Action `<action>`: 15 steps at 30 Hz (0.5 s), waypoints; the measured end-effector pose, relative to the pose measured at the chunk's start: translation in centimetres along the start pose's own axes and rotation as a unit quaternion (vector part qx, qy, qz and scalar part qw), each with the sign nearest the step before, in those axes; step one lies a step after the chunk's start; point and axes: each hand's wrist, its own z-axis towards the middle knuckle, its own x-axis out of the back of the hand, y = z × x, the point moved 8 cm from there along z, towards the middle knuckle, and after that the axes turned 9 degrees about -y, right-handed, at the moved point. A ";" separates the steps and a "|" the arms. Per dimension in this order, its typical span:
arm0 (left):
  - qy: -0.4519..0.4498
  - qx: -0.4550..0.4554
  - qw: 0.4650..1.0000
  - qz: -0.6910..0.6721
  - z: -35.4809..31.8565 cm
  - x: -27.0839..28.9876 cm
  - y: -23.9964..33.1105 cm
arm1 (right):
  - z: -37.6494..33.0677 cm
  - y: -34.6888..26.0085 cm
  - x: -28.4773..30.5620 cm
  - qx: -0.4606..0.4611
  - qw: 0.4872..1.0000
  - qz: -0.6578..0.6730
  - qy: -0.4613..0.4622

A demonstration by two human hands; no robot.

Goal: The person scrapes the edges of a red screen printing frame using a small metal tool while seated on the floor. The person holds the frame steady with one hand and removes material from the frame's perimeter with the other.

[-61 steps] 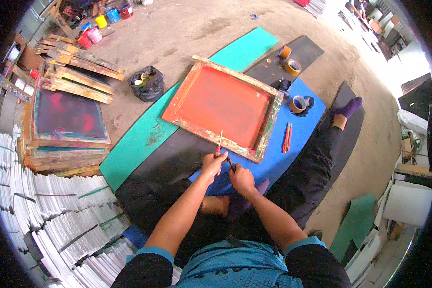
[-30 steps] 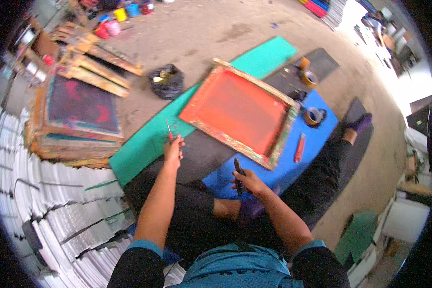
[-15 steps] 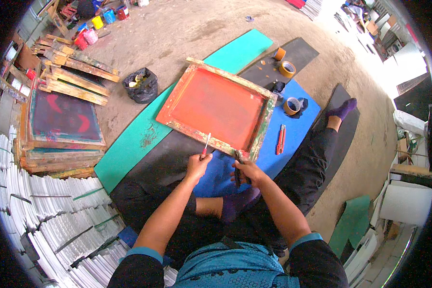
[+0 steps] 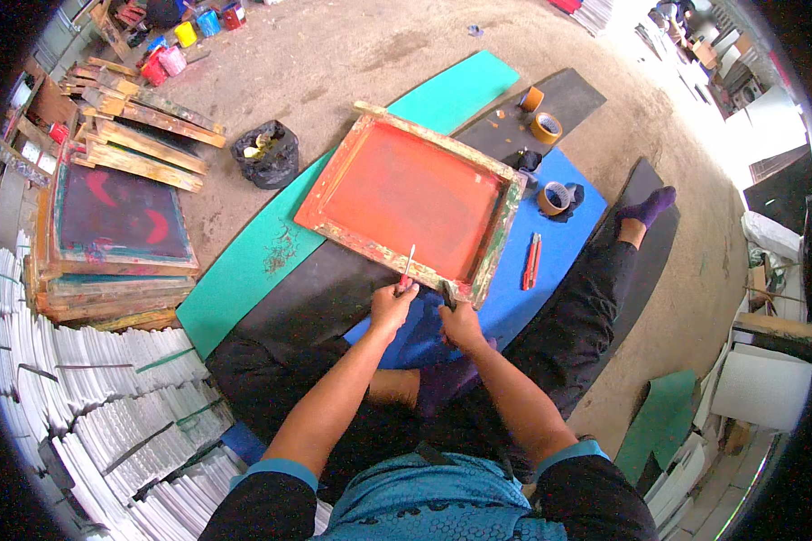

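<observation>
A wooden screen-printing frame (image 4: 499, 236) with an orange-red mesh (image 4: 410, 194) lies tilted in front of me, its rails spotted with old paint. My left hand (image 4: 393, 309) is closed round the red handle of a screwdriver (image 4: 410, 263), whose thin metal shaft points over the near rail. Close beside it, my right hand (image 4: 462, 326) grips dark-handled pliers (image 4: 447, 294) at the near right corner of the frame. Their jaws are mostly hidden, so I cannot tell whether they bite on anything.
Under the frame lie green (image 4: 244, 270), black and blue (image 4: 564, 212) mats. To the right are a red utility knife (image 4: 532, 261) and tape rolls (image 4: 553, 198). A black bag (image 4: 266, 155), stacked frames (image 4: 122, 221) and white sheet bundles (image 4: 108, 379) stand left. My foot (image 4: 647, 207) rests at right.
My left hand has moved right and slightly forward with the screwdriver, closer to the right hand. The right hand has turned and shifted a little left with the pliers.
</observation>
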 end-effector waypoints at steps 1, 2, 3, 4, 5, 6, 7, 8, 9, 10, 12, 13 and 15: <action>0.006 0.001 1.000 -0.002 0.0 0.5 -0.5 | -0.9 -1.2 -0.4 -0.029 0.999 -0.032 0.011; 0.010 -0.001 1.000 -0.004 0.0 0.8 -0.7 | -1.9 -2.7 -0.1 -0.057 0.996 -0.066 0.026; 0.013 -0.006 1.000 -0.017 0.0 0.9 -0.5 | -2.6 -4.1 0.1 -0.088 0.996 -0.028 -0.007; 0.013 -0.010 1.000 -0.026 -0.1 0.8 -0.2 | -3.0 -4.6 0.4 -0.094 0.995 -0.027 -0.006; 0.013 -0.014 0.999 -0.036 -0.2 0.8 0.0 | -3.3 -4.9 0.7 -0.100 0.995 -0.027 -0.005; -0.010 -0.004 0.999 -0.039 -0.4 0.5 0.0 | -3.6 -5.0 0.8 -0.105 0.994 -0.027 -0.006; -0.031 0.006 0.999 -0.041 -0.5 0.5 0.3 | -3.6 -5.0 0.6 -0.097 0.994 -0.048 -0.008; -0.051 0.015 0.998 -0.043 -0.7 0.4 0.5 | -3.6 -5.2 0.2 -0.078 0.995 -0.052 -0.022; -0.055 0.011 0.997 -0.047 -0.8 0.4 0.9 | -3.7 -5.3 -0.2 -0.059 0.996 -0.057 -0.037; -0.054 0.009 0.997 -0.051 -1.0 0.6 1.2 | -4.0 -6.1 -0.8 -0.040 0.996 -0.061 -0.057; -0.052 0.010 0.997 -0.059 -1.4 1.6 1.3 | -4.3 -6.9 -2.0 -0.026 0.994 -0.064 -0.090; -0.052 0.010 0.997 -0.062 -1.5 2.2 1.2 | -4.4 -7.3 -2.6 -0.018 0.992 -0.065 -0.105; -0.046 0.024 0.997 -0.065 -1.7 3.4 1.0 | -4.3 -8.1 -3.3 0.009 0.991 -0.066 -0.113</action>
